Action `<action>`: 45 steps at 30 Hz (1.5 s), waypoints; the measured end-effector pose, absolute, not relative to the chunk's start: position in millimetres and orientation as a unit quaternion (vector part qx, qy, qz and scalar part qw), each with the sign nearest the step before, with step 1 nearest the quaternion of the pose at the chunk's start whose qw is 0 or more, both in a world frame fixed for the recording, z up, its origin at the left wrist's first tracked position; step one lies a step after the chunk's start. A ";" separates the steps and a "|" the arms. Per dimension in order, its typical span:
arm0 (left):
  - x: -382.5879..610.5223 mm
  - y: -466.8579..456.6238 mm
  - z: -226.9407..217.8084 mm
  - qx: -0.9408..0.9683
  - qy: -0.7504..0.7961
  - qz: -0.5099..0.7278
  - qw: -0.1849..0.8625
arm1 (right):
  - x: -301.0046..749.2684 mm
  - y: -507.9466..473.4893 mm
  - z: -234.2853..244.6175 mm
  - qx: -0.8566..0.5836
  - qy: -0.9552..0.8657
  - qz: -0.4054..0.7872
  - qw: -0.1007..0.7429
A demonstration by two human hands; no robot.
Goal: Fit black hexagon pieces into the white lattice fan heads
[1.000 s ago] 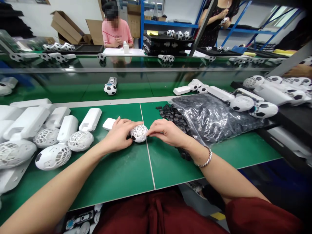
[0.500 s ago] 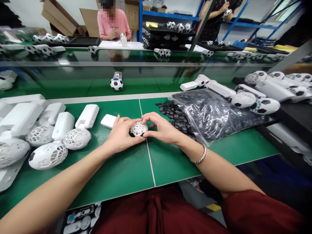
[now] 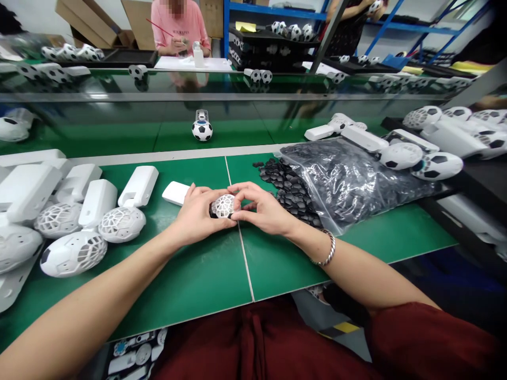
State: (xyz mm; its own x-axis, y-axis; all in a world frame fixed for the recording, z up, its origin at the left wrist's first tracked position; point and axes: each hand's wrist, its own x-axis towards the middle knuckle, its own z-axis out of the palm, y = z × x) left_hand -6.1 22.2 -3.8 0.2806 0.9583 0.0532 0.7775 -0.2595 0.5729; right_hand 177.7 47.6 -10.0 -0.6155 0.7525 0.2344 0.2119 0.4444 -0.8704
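My left hand (image 3: 198, 212) is closed around a white soccer-ball-shaped housing (image 3: 224, 206) with a latticed face and some black patches. A white block-shaped handle (image 3: 175, 193) sticks out behind this hand and appears to belong to the same piece. My right hand (image 3: 259, 208) curls in from the right, its thumb and fingertips pressed against the right side of the housing. Whether a small patch sits under those fingertips is hidden. To the right of my right hand lies a loose pile of small black patches (image 3: 295, 192), beside a clear plastic bag (image 3: 348, 179) full of them.
Several white ball-and-handle pieces (image 3: 122, 224) crowd the green table's left side. More pieces (image 3: 402, 155) lie on the bag and on black trays at right. Beyond the table edge, a green conveyor (image 3: 245, 124) carries a soccer-ball piece (image 3: 202, 130). A person in pink (image 3: 180, 31) sits opposite.
The housing has turned slightly in my hands, showing more black on its left. On the conveyor, the soccer-ball piece has moved right. My view has shifted a little.
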 end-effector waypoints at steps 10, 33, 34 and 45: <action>-11.2 22.9 -8.3 0.806 0.517 0.215 0.192 | 177.1 55.6 -25.4 -0.282 -0.787 0.420 0.352; -18.6 17.0 -1.4 0.843 0.476 0.140 0.206 | 226.2 92.6 -8.8 -0.461 -0.865 0.113 0.160; -17.5 14.6 -2.2 0.838 0.485 0.137 0.209 | 222.6 90.4 -10.1 -0.445 -0.880 0.091 0.138; -20.2 12.9 -3.0 0.815 0.464 0.153 0.312 | 203.1 89.8 -17.2 -0.412 -0.901 0.038 0.132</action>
